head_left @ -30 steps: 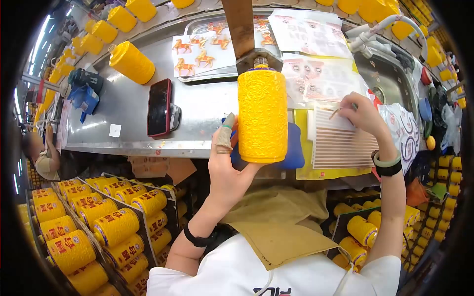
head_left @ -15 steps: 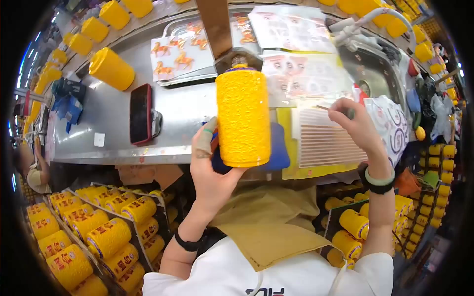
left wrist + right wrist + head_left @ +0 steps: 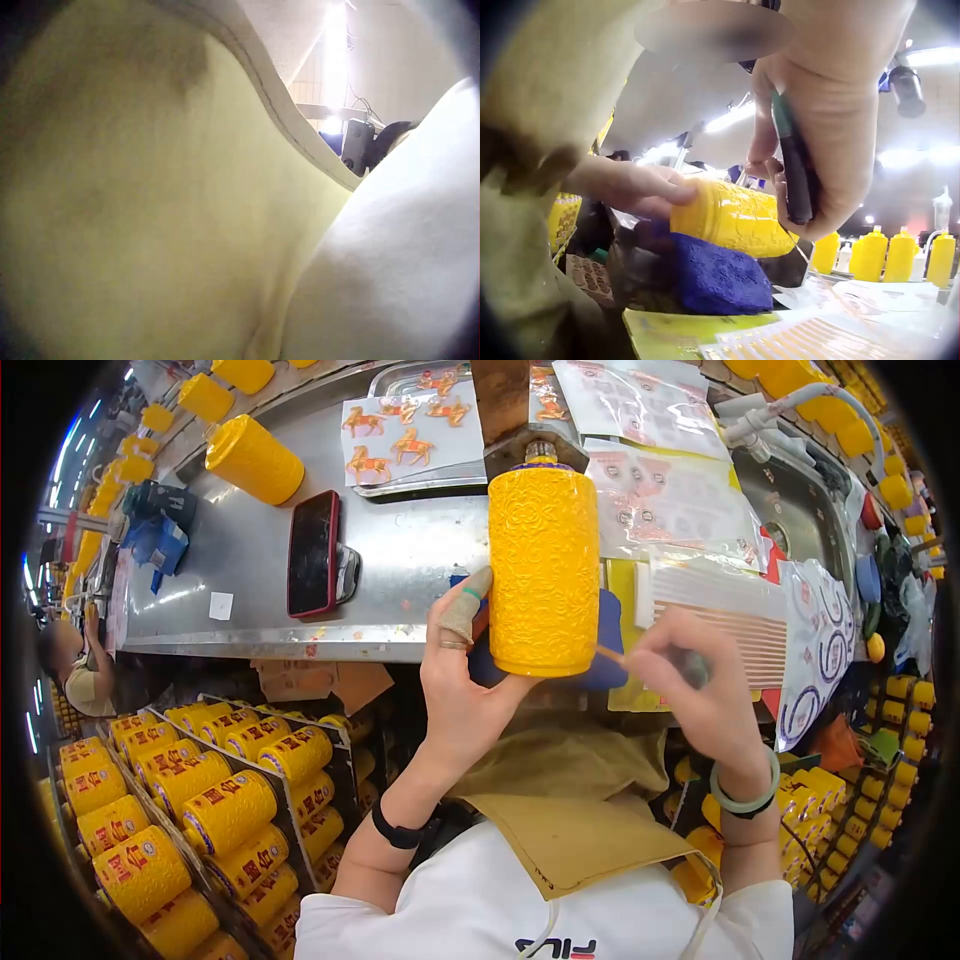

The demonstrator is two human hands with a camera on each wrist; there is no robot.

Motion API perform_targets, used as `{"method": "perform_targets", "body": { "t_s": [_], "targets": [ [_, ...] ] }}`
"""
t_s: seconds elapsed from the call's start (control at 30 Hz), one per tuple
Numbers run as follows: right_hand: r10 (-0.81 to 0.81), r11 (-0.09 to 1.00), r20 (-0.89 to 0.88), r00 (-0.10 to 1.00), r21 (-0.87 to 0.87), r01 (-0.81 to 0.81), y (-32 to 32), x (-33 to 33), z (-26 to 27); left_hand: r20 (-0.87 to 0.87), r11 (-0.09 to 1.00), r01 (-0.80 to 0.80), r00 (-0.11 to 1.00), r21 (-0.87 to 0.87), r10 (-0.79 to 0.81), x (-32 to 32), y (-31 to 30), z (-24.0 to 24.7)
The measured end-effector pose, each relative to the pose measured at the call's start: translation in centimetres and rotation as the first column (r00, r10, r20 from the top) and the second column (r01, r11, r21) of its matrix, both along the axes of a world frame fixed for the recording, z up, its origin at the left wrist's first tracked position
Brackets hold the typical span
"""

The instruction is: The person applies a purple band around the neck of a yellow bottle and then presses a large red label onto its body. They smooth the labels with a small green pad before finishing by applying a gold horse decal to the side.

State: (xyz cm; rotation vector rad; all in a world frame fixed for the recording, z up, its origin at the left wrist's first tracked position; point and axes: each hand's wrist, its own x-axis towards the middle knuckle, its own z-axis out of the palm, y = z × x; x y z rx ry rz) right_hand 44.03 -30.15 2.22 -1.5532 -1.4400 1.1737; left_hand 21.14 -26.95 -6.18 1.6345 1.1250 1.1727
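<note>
Here, the yellow bottle lies on its side near the front edge of the metal table, its neck at a metal bracket and a blue block below it. I judge it to be stiff and rather heavy, and perhaps breakable under its coating; the raised pattern should give the fingers some hold, although the shine suggests a little slipperiness. The good place to take it is around the base end, with the thumb opposite the fingers. Its body is a cylinder, bright and glossy, covered with embossed scrolls.

The left hand grips this base end, with 1 covered finger along the side. The right hand pinches 1 thin brown strip, whose tip is at the lower right of the body; whether it touches, I cannot tell. Beyond are the striped sheet, the phone and 1 more yellow container.
</note>
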Motion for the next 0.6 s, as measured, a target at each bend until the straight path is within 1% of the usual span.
{"method": "perform_targets", "body": {
  "t_s": [0.07, 0.1, 0.13, 0.17, 0.23, 0.27, 0.33, 0.37, 0.43, 0.6],
  "targets": [
    [0.068, 0.997, -0.108, 0.992, 0.042, -0.064, -0.3, -1.6, 0.6, -0.012, 1.000, -0.002, 1.000, -0.019, 0.001, -0.1, -0.1, 0.0],
    [0.104, 0.994, -0.122, 0.987, 0.044, -0.099, -0.4, -2.2, 0.6, -0.032, 1.000, 0.025, 0.999, -0.002, -0.025, -0.2, -0.2, 0.1],
    [0.125, 0.991, -0.097, 0.987, 0.049, -0.121, -0.3, -2.7, 0.4, -0.052, 0.998, 0.053, 0.997, 0.014, -0.052, -0.4, -0.3, 0.1],
    [0.113, 0.993, -0.078, 0.990, 0.048, -0.110, -0.1, -3.1, 0.0, -0.054, 0.998, 0.055, 0.997, 0.013, -0.054, -0.6, -0.5, 0.4],
    [0.100, 0.994, -0.061, 0.993, 0.045, -0.098, 0.0, -3.3, -0.8, 0.057, 0.985, 0.160, 0.986, -0.070, -0.156, -0.9, -0.9, 1.2],
    [0.081, 0.996, -0.047, 0.996, 0.042, -0.080, 0.0, -3.3, -1.2, 0.056, 0.985, 0.159, 0.986, -0.073, -0.155, -1.0, -1.0, 1.1],
    [0.066, 0.997, -0.036, 0.997, 0.035, -0.065, 0.0, -3.3, -1.6, 0.255, 0.963, 0.222, 0.950, -0.152, -0.179, -1.3, -1.1, 0.8],
    [0.055, 0.997, -0.034, 0.998, 0.048, -0.053, 0.0, -3.3, -1.7, 0.254, 0.963, 0.221, 0.951, -0.155, -0.177, -1.1, -1.1, 0.9],
    [0.036, 0.997, -0.020, 0.999, 0.064, -0.034, 0.0, -3.3, -1.7, 0.300, 0.954, 0.191, 0.947, -0.229, -0.117, -0.4, -1.2, 1.1],
    [0.024, 0.996, -0.003, 1.000, 0.089, -0.024, -0.1, -3.2, -2.0, 0.313, 0.961, 0.171, 0.945, -0.219, -0.097, -0.1, -1.4, 0.8]
  ]
}}
